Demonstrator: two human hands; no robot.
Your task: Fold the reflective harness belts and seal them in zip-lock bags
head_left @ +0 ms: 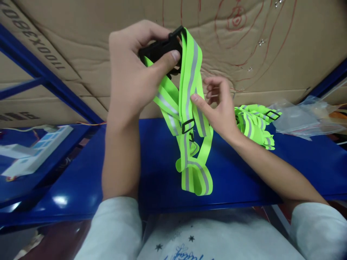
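Note:
A neon yellow-green strap (192, 72) with a grey reflective stripe hangs in folds and loops above the blue shelf. My left hand (141, 65) grips it at the top by a black plastic buckle (162, 50), with the thumb pressed on the buckle's face. Lower on the strap sits a black slide adjuster (188, 126). Just right of the hanging strap is my right hand (217, 104), its fingers apart and curved. Its thumb tip is at the strap's edge; whether it touches I cannot tell.
A heap of the same strap (253, 124) lies on the blue shelf (162, 173) at the right, beside clear plastic bags (303, 117). A white and blue model-like object (38, 150) stands at the left. Behind rises a cardboard sheet (151, 11) with red drawn lines.

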